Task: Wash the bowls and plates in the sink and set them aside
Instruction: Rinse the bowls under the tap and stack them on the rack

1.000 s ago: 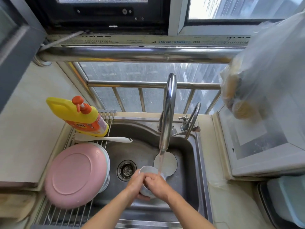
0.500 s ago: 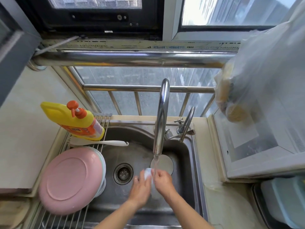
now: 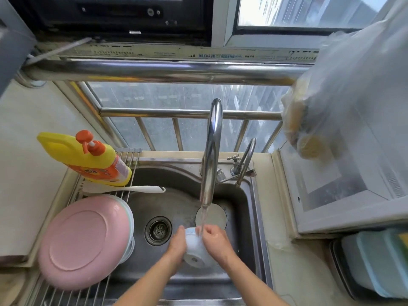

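The sink [image 3: 247,208] basin is crowded along its middle: the tall faucet [image 3: 212,151] arches over the back rim and drops its stream onto the bowl [image 3: 194,248] held between the left hand [image 3: 176,244] and the right hand [image 3: 215,239]. Bare steel shows around the drain [image 3: 158,230] and along the basin's back wall — room to pass on the left of the stream. A smaller tap [image 3: 245,160] stands at the back right corner. The rack [image 3: 130,160] over the sink's left edge is taken up by the pink plate [image 3: 85,241], a white spoon [image 3: 123,189] and the yellow bottle [image 3: 88,157]. At the counter's right edge a blue container [image 3: 375,261] blocks the way — a hanging plastic bag [image 3: 344,89] fills the air above.
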Motion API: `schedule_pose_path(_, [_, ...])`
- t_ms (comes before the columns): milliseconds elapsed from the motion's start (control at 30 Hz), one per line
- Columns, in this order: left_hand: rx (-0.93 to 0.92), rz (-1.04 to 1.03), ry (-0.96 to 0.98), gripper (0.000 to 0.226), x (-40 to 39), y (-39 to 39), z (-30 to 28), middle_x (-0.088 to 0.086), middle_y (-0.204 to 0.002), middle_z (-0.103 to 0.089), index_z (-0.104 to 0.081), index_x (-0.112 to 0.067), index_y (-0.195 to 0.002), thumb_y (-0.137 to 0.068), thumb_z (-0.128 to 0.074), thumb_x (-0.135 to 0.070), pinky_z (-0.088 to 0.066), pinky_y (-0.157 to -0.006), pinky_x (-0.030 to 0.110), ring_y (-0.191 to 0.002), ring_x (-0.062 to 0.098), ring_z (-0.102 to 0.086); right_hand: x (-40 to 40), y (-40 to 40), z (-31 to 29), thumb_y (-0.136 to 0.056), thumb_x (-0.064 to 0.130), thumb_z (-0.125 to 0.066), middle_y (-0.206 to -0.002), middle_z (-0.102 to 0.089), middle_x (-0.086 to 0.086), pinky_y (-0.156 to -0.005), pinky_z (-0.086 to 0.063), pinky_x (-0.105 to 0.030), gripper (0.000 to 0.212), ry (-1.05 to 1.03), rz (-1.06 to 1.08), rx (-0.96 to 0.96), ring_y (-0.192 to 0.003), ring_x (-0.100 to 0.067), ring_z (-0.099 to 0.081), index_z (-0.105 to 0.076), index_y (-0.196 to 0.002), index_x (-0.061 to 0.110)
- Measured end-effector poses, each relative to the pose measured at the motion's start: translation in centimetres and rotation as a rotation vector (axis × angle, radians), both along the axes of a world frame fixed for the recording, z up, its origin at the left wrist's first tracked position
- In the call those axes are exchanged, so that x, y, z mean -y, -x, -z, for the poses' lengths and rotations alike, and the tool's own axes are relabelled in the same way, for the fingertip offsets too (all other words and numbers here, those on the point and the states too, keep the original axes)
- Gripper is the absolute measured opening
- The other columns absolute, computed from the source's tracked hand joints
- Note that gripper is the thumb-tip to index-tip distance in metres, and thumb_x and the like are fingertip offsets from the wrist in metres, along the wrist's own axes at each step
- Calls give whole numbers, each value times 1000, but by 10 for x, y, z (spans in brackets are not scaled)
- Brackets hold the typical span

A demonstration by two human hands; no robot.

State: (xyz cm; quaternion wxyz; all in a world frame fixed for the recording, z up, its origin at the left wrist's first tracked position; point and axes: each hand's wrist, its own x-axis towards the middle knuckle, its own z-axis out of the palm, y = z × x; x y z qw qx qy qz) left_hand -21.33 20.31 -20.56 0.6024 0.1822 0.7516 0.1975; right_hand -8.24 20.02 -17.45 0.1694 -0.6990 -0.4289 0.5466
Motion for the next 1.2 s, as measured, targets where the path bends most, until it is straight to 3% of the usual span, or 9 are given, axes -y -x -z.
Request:
schedule_pose_path(167, [159, -48, 25, 49, 8, 19, -16, 11, -87, -75, -73, -13, -103, -100, -48, -55, -51, -75, 34, -80, 28, -68, -8, 7, -5, -87, 52, -59, -59, -52, 4, -59, -36, -31, 47, 60, 280, -8, -63, -15, -48, -62, -66, 11])
schedule_pose_path(300, [354, -6, -73, 56, 10, 28, -24, 21, -112, -73, -75, -12, -116, -90, -58, -58, -52, -83, 40, -98, 35, -69, -23, 13, 14, -91, 43, -57, -93, -74, -9, -83, -54, -40, 37, 255, 434, 4, -92, -32, -67, -75, -94, 10])
schedule_pose_path(367, [391, 11, -101, 47, 10, 30, -30, 22, -115, -72, -72, -12, -120, -94, -59, -49, -53, -79, 39, -96, 34, -69, -27, 15, 22, -92, 37, -50, -107, -73, -15, -94, -54, -46, 36, 293, 379, 35, -102, -37, -66, -74, -98, 11])
schedule_pose_path(533, [434, -26, -181, 35, 4, 13, -44, 15, -106, -75, -69, -7, -121, -101, -55, -32, -54, -80, 37, -92, 26, -70, -24, 35, -4, -94, 49, -34, -105, -69, -10, -88, -49, -39, 44, 59, 68, 196, -103, -33, -61, -67, -94, 20])
schedule_pose_path(667, [317, -173, -119, 38, -6, 3, -47, 14, -95, -76, -72, -3, -107, -106, -48, -33, -54, -73, 34, -82, 23, -71, -10, 42, -11, -84, 65, -24, -127, -62, -4, -102, -46, -46, 64, -144, -59, 281, -119, -29, -56, -62, -120, 28])
schedule_pose_path(833, [195, -374, -58, 36, -20, 8, -38, 14, -92, -70, -65, 1, -108, -104, -52, -33, -56, -79, 43, -77, 28, -67, 23, 33, -4, -93, 63, -22, -166, -20, -1, -124, -17, -35, 72, -390, -373, 324, -153, -19, -18, -26, -159, 33])
schedule_pose_path(933, [138, -347, -18, 38, -22, 11, -40, 13, -91, -68, -61, 0, -109, -104, -52, -36, -57, -77, 41, -76, 29, -66, 29, 22, -2, -101, 61, -29, -166, -23, 6, -122, -8, -23, 66, -350, -275, 181, -152, -11, -16, -25, -160, 31])
schedule_pose_path(1033, [131, -327, -11, 41, -19, 14, -40, 14, -93, -69, -62, 1, -110, -104, -51, -38, -57, -74, 40, -78, 30, -67, 22, 22, -8, -108, 46, -33, -153, -43, 4, -115, -22, -23, 51, -284, -84, 31, -142, -14, -36, -42, -153, 23])
schedule_pose_path(1200, [33, -125, 5, 47, -7, 18, -41, 15, -96, -73, -68, -3, -104, -100, -53, -47, -55, -72, 36, -83, 32, -70, -10, 16, -15, -107, 21, -31, -108, -56, -11, -90, -43, -40, 22, 67, -276, 178, -101, -30, -54, -53, -102, 19])
